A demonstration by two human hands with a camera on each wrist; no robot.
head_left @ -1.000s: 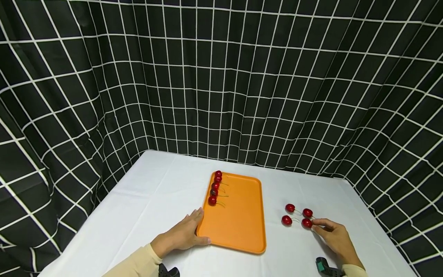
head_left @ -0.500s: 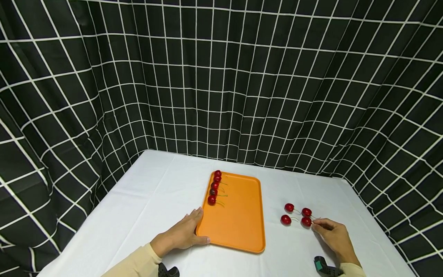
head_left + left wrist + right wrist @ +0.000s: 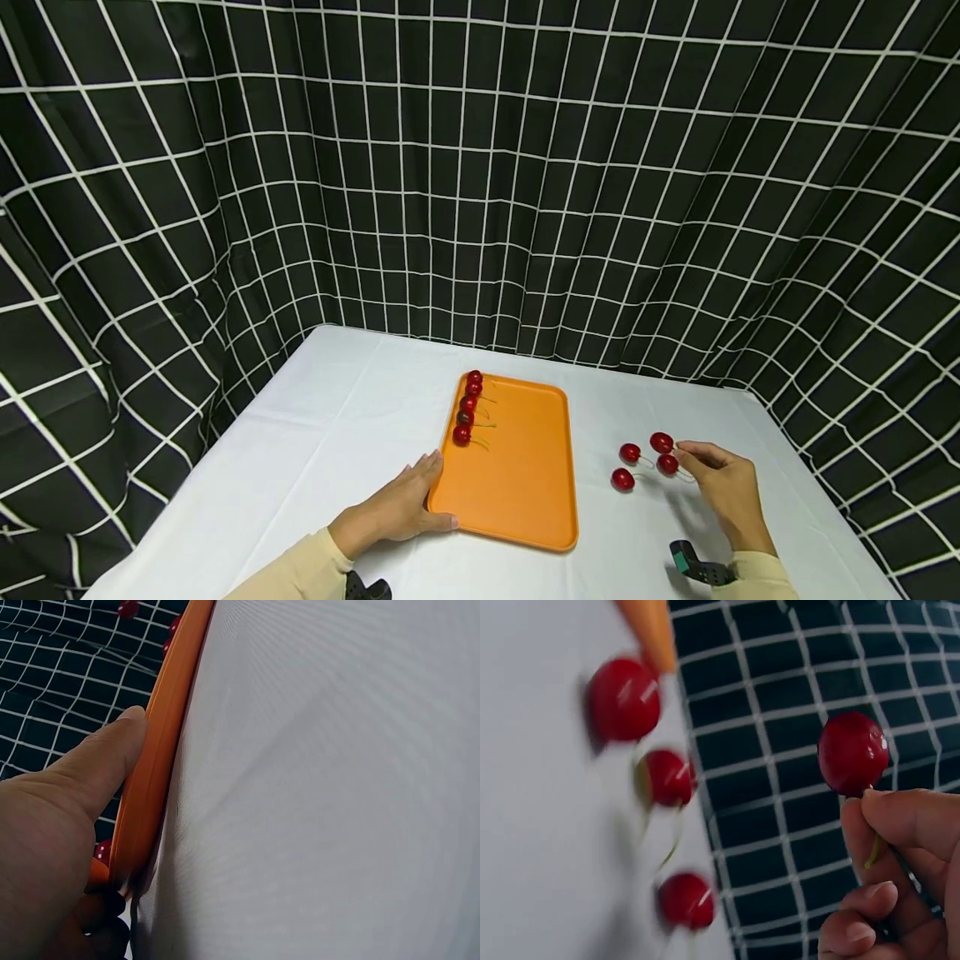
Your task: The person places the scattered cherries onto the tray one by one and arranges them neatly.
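My right hand [image 3: 726,487] pinches the stem of a red cherry [image 3: 662,442] between thumb and forefinger. The right wrist view shows this cherry [image 3: 852,754] upright above the fingertips, its green stem poking out below them. Three more cherries, one of them [image 3: 622,479] nearest the tray, lie on the white cloth close by. My left hand [image 3: 408,500] rests at the near left corner of an orange tray [image 3: 517,500], fingers extended along its side and thumb at the front rim. Several cherries [image 3: 462,435] form a column down the tray's left edge, stems pointing right.
White cloth [image 3: 300,442] covers the table under everything. Black curtains [image 3: 480,167] with a white grid enclose the back and both sides. A dark strapped device [image 3: 697,567] sits on the right wrist, and another [image 3: 367,588] on the left.
The right hand has raised one cherry by its stem off the cloth, up and away from the others. The left hand and the tray stay in place.
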